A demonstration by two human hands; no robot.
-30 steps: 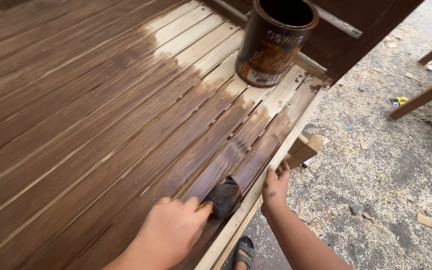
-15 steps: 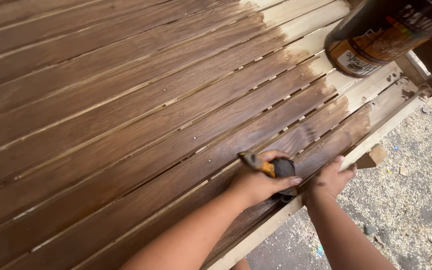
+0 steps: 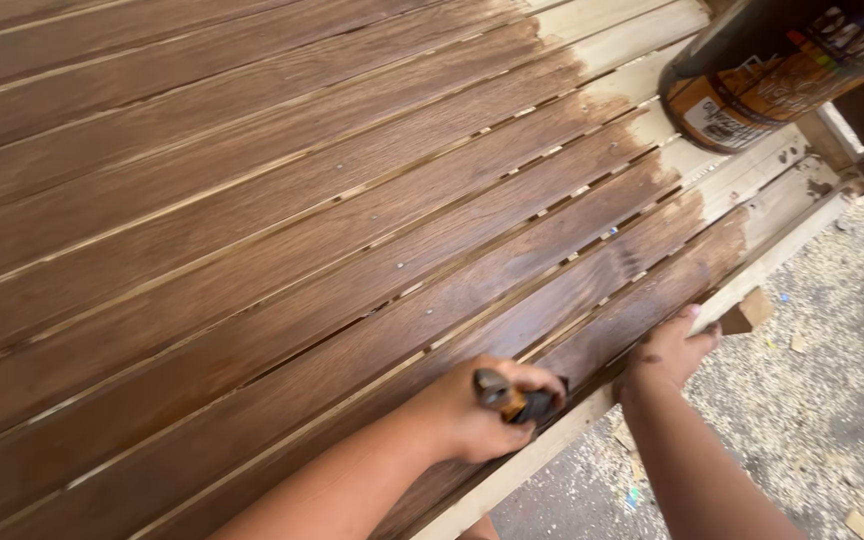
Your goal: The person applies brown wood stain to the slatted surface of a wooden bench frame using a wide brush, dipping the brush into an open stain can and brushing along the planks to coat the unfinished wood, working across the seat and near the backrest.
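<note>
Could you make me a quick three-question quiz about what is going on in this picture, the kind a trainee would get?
1. True or false: the left hand holds a brush.
2. Where does the right hand rest? A) on the can B) on the edge of the slats C) on the ground
3. Fill in: the bare, unstained wood lies nearest the ____.

Key: 1 true; 2 B; 3 can.

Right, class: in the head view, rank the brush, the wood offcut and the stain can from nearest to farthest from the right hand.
1. Brush, just left, held in the left hand.
2. Wood offcut, just right of the right hand, under the frame's edge.
3. Stain can, top right corner.
</note>
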